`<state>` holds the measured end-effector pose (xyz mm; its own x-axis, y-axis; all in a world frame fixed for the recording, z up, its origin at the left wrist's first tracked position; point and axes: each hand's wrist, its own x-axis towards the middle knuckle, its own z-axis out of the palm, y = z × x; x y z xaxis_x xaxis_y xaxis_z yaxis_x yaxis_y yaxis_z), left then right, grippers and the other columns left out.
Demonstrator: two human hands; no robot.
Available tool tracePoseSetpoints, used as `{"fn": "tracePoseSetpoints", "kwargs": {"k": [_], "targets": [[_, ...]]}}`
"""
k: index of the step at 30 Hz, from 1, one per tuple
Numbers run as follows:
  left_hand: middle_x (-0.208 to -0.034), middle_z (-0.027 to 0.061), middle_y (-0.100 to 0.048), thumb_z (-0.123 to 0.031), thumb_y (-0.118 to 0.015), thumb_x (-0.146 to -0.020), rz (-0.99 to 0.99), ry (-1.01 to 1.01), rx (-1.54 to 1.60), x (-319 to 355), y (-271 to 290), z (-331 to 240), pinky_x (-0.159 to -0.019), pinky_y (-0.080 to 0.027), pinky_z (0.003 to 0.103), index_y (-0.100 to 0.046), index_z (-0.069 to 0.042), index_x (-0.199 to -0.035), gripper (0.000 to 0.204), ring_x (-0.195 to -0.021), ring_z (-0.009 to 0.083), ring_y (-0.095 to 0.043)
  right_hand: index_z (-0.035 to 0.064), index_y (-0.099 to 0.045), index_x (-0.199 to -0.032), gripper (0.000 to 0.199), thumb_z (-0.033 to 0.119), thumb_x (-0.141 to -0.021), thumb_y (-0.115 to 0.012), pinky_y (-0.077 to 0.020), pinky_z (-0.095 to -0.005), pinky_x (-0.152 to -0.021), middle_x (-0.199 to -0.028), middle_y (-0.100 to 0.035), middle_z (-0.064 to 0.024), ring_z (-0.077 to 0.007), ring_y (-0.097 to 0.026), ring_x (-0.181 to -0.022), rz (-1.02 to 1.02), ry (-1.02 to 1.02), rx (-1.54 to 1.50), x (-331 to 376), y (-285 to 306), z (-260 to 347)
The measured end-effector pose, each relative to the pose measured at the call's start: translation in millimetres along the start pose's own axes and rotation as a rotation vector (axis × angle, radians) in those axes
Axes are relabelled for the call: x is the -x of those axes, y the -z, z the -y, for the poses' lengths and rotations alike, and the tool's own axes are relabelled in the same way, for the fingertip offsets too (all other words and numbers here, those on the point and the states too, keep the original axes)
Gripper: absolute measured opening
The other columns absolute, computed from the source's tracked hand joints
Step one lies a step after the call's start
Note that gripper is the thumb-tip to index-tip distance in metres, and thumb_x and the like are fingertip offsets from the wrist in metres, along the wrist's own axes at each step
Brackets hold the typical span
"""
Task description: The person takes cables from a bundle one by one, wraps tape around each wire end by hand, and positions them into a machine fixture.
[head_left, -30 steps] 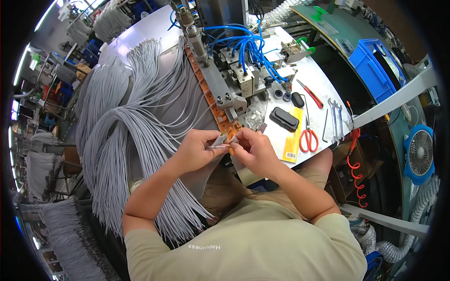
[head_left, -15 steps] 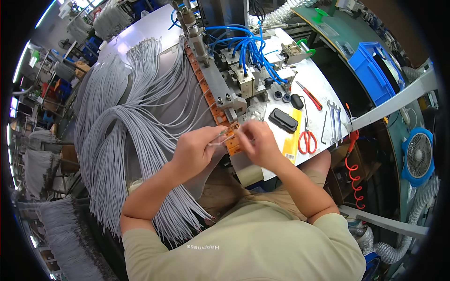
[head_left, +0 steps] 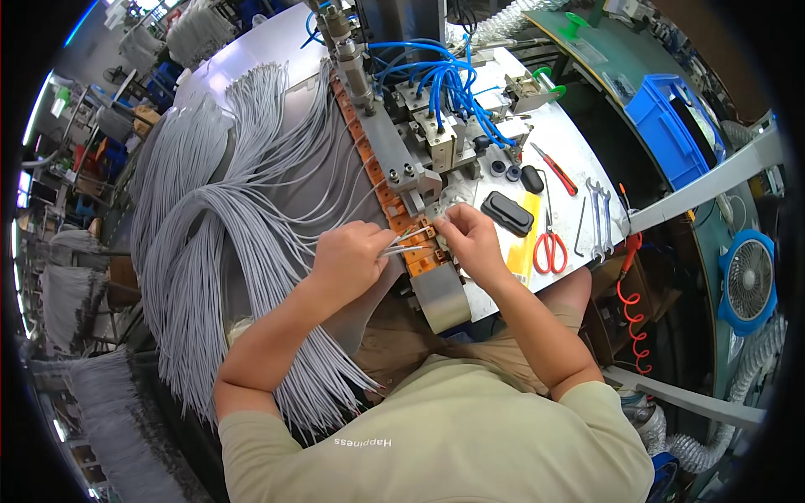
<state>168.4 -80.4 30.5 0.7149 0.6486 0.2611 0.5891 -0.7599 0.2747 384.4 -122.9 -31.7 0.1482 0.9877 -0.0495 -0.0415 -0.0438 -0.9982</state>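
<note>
My left hand point(head_left: 352, 258) is closed on a grey cable point(head_left: 404, 249), whose thin pale ends point right over the orange fixture rail point(head_left: 425, 261). Across the rail, my right hand point(head_left: 471, 239) has its thumb and fingertips pinched at the right side of an orange block. Whatever sits between those fingertips is too small to make out. Just beyond both hands stands the metal machine point(head_left: 394, 163) with its clamp head above the rail. A large bundle of grey cables point(head_left: 243, 226) spreads over the table left of my left hand, with several single cables running to the rail.
Right of the rail lie a black case point(head_left: 507, 215), a yellow strip point(head_left: 521, 251), red-handled scissors point(head_left: 550, 251), a red cutter point(head_left: 553, 169) and wrenches point(head_left: 597, 220). Blue air tubes point(head_left: 444, 80) loop over the machine. Farther right are a blue bin point(head_left: 667, 130) and a fan point(head_left: 749, 281).
My hands have moved apart: the left slightly left and down, the right slightly right. The cable ends and the orange blocks between them now show more plainly.
</note>
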Motion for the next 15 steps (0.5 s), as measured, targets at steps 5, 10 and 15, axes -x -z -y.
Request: {"fn": "tracePoseSetpoints", "kwargs": {"k": [5,10,15], "targets": [[-0.082,0.0049,-0.066,-0.008,-0.071,-0.068,-0.048,-0.018,0.015,-1.5,0.2,-1.6,-0.067,-0.053,0.038,-0.069,-0.008,-0.093,0.026,-0.079,0.0262,-0.064,0.0035,-0.057,-0.081,0.018,0.012,-0.093,-0.066,-0.0322,-0.0223,-0.052,-0.067,-0.053,0.0057,-0.0016,-0.043,-0.06,0.008,-0.092,-0.07,-3.9,3.1,2.5],[-0.083,0.0051,-0.066,-0.008,-0.071,-0.067,-0.043,-0.01,0.024,0.1,0.3,-1.3,-0.067,-0.053,0.038,-0.069,-0.008,-0.093,0.026,-0.079,0.0264,-0.064,0.0038,-0.058,-0.081,0.016,0.012,-0.092,-0.067,-0.0319,-0.0223,-0.052,-0.067,-0.054,0.0058,-0.0015,-0.043,-0.06,-0.039,-0.014,-0.029,1.6,-2.3,3.8],[-0.085,0.0055,-0.066,-0.007,-0.072,-0.066,-0.027,-0.025,0.016,-0.9,0.5,-1.8,-0.068,-0.053,0.038,-0.069,-0.007,-0.094,0.028,-0.08,0.0263,-0.064,0.0043,-0.058,-0.083,0.015,0.012,-0.093,-0.066,-0.0315,-0.0224,-0.051,-0.067,-0.053,0.0056,-0.0019,-0.043,-0.059,-0.027,-0.003,0.0,-2.9,-0.6,0.9]]}}
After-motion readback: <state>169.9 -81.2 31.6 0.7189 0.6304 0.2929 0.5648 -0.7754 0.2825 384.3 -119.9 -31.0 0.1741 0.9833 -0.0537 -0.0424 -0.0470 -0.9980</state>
